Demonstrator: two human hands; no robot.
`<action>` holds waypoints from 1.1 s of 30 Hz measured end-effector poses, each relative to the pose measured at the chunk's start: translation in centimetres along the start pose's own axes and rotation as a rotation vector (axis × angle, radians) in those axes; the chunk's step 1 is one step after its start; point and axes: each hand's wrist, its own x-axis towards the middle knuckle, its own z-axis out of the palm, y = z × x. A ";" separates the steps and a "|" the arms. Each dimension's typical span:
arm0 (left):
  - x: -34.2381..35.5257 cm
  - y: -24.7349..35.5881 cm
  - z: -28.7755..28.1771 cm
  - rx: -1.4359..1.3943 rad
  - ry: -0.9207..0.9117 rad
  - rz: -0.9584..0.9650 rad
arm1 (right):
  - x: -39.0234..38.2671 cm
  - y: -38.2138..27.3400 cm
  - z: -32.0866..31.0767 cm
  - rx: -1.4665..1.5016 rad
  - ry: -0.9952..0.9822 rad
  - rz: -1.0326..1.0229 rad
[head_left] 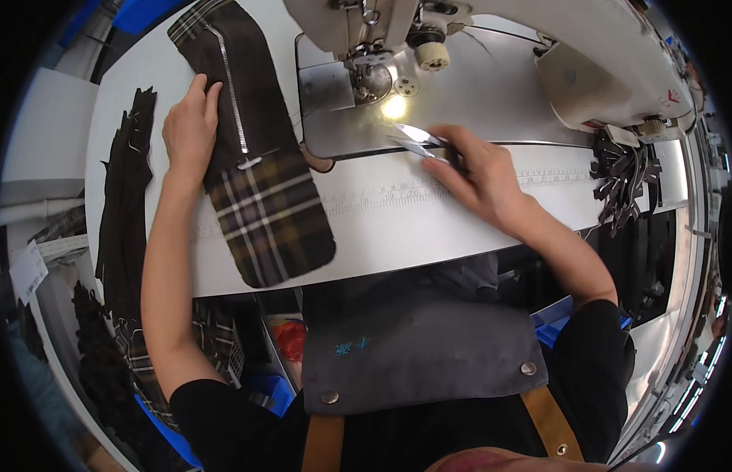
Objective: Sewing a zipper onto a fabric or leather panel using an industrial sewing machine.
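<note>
A long dark brown and plaid fabric panel [275,204] with rounded ends lies on the white table. A silver zipper [232,86] runs along its brown part, with the zipper pull [248,163] at the near end, by the plaid. My left hand [189,134] grips the panel's left edge beside the zipper, thumb and fingers together. In my right hand [484,173] is a pair of thread snips [417,140], blades pointing left over the front edge of the machine's metal plate. The snips are apart from the panel.
A sewing machine [381,31] stands behind, its lamp lighting the metal bed plate [476,94]. Dark zipper strips [126,181] hang off the table's left side. A bunch of dark strips [621,173] hangs at the right. Printed rulers [413,189] run along the tabletop.
</note>
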 end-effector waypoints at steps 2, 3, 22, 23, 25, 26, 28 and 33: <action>-1.6 1.2 -0.5 -0.116 0.018 -0.048 | 2.4 -0.4 1.6 -0.012 -0.009 -0.058; -2.0 1.7 -0.6 -0.121 0.019 -0.050 | 3.5 -0.5 2.2 -0.107 0.013 -0.130; -1.9 1.9 -0.1 -0.425 0.116 -0.112 | 6.6 -2.1 4.3 -0.156 -0.029 -0.127; -1.9 1.8 -0.1 -0.425 0.116 -0.112 | 6.8 -2.1 4.4 -0.164 -0.028 -0.119; -1.8 1.5 -0.2 -0.481 0.089 -0.130 | 7.2 -1.9 4.9 -0.195 -0.059 -0.158; -1.8 1.6 -0.1 -0.491 0.088 -0.118 | 7.5 -1.7 5.2 -0.211 -0.076 -0.125; -1.9 1.5 -0.2 -0.522 0.095 -0.127 | 7.8 -1.4 6.0 -0.309 -0.085 -0.186; -3.5 1.9 -2.8 -0.871 -0.072 -0.359 | 5.0 0.5 2.1 -0.396 -0.020 0.031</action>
